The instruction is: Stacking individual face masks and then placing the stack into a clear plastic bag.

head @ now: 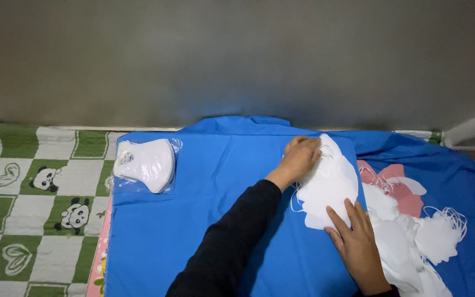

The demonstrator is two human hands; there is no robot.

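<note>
Blue cloth point(204, 220): both hands' fingers flat on white masks point(331, 184); bagged masks point(145, 164) left.

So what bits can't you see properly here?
Head view only:
- How many masks are in the stack: both hands cover part of it.
- The left hand fingers' tips: curled onto the stack.
- The loose mask pile: cut off by the bottom edge, too tangled to count.
- The count in the bagged masks: they overlap.
- The right hand wrist: cut off at the bottom.

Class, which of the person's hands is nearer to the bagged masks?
Left. The left hand lies right of the bagged masks, atop the white mask stack; the right hand is farther right, lower.
</note>
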